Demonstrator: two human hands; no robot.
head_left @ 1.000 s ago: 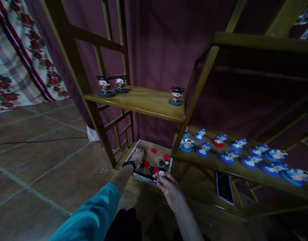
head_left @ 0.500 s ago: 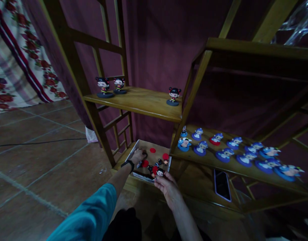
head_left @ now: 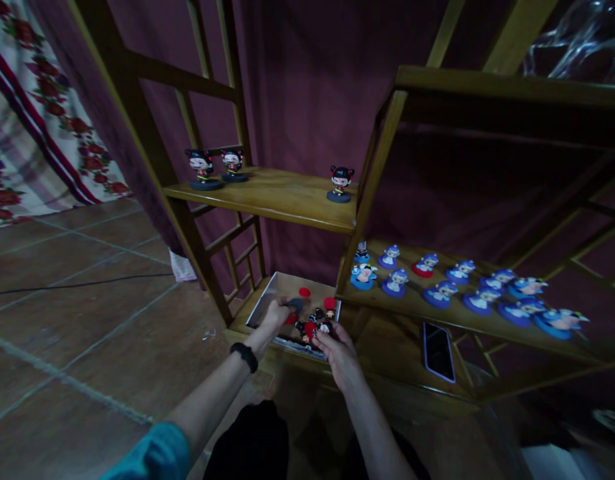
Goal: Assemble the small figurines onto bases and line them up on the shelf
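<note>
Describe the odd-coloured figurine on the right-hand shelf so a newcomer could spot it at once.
Start at the wooden shelf unit, then drop to its lower right shelf, where small figurines stand in rows. The red-based figurine is in the back row near the left end; the others nearby sit on blue bases.

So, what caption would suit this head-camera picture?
Both hands, left hand and right hand, reach into a shallow box of small figurines below wooden shelves.

In the dim light the small figures point(head_left: 315, 325) in the box point(head_left: 265, 298) blur together, what the right hand point(head_left: 337, 347) pinches is too small to tell, and the shelf frame point(head_left: 492, 80) runs off the picture's right edge.
</note>
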